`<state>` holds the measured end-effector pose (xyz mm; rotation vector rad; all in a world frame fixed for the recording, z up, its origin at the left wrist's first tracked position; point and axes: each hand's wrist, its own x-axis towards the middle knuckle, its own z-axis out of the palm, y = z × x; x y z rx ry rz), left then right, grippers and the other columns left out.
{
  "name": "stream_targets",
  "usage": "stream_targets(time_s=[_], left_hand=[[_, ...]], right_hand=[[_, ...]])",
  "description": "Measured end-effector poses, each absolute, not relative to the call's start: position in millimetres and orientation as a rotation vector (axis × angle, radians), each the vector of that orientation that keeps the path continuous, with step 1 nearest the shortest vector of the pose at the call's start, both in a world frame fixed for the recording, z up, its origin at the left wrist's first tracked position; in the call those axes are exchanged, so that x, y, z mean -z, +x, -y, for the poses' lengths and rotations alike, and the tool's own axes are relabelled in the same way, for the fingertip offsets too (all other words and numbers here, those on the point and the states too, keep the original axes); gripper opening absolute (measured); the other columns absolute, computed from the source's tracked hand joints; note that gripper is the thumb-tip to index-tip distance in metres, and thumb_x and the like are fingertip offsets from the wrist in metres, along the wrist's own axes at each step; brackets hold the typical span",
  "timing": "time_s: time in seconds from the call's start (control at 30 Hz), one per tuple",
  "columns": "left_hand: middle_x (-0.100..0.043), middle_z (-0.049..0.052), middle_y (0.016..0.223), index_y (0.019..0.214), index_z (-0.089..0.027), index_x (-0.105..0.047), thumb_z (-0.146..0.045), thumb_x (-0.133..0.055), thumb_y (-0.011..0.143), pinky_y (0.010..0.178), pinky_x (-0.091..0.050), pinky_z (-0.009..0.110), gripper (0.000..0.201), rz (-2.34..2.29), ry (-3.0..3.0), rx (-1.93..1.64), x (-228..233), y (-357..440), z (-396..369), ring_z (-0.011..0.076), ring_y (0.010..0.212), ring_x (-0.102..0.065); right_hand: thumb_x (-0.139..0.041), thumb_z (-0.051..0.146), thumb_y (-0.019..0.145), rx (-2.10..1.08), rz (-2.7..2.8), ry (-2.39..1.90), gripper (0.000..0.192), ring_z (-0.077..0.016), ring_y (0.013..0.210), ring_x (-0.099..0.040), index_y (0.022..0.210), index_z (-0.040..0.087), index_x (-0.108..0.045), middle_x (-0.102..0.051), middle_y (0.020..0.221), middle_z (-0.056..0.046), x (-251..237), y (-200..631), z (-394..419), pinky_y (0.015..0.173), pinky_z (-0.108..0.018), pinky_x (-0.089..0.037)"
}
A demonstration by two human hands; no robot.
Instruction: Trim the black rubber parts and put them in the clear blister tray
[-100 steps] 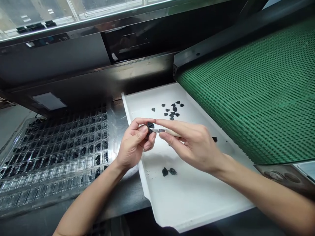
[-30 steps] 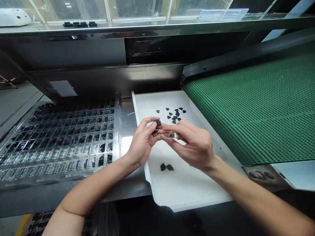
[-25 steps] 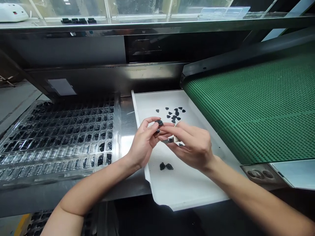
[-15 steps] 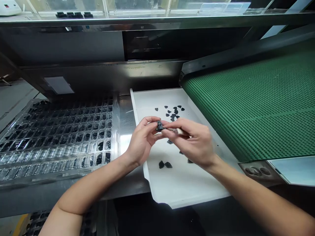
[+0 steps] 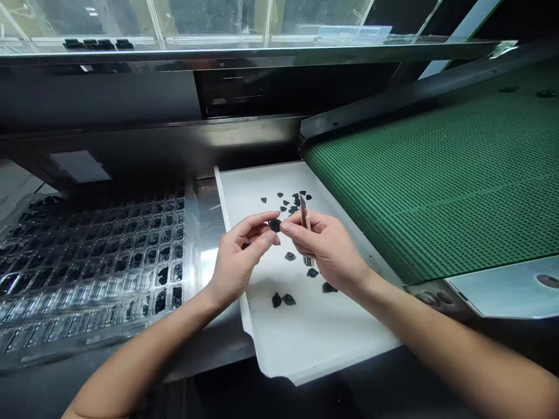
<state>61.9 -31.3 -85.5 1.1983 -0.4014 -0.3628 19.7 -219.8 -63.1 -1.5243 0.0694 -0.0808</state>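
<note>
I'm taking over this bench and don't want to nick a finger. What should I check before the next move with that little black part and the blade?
1. Black part pinched between both hands' fingertips: ok.
2. Left hand holds only that part: ok.
3. Blade in the right hand points up, away from the part: ok.
4. Blade tip clear of the left fingers: ok.
5. Hands over the white tray, so a drop lands there: ok.
6. Free pockets in the clear tray: ok, near rows.
7. Burr remaining on the part: cannot tell.
</note>
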Motion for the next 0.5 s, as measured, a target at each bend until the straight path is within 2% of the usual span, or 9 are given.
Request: stream_targets(time_s=[0.23, 0.37, 0.5], left_hand=[[-0.068, 0.004, 0.087, 0.127, -0.03, -0.085, -0.047, -0.088, 0.095, 0.052, -0.025, 0.018, 0.036, 0.372, 1.141, 0.429, 88.6, 68.5, 30.3, 0.0024, 0.058, -0.036], [-0.067, 0.003, 0.083, 0.122, -0.031, -0.086, -0.047, -0.089, 0.094, 0.05, -0.019, 0.016, 0.032, 0.379, 1.061, 0.498, 84.8, 70.2, 30.1, 0.0, 0.054, -0.033], [-0.066, 0.003, 0.084, 0.123, -0.03, -0.086, -0.044, -0.087, 0.095, 0.052, -0.018, 0.016, 0.031, 0.416, 1.022, 0.557, 83.2, 71.3, 28.6, -0.001, 0.054, -0.032]], right_hand=[[-0.092, 0.059, 0.087, 0.07, -0.013, -1.566, 0.05, -0.007, 0.061, -0.033, 0.089, 0.013, -0.073, -0.042, 0.068, 0.001, 62.4, 16.4, 220.0, 0.051, -0.022, -0.026], [-0.082, 0.059, 0.096, 0.138, 0.078, -1.645, 0.049, -0.0082, 0.061, -0.032, 0.087, 0.012, -0.073, -0.038, 0.066, 0.001, 54.9, 14.2, 219.8, 0.052, -0.024, -0.026], [-0.078, 0.053, 0.1, 0.19, 0.109, -1.717, 0.044, -0.0087, 0.061, -0.034, 0.083, 0.012, -0.073, -0.045, 0.066, -0.001, 47.1, 10.0, 219.1, 0.053, -0.026, -0.026]])
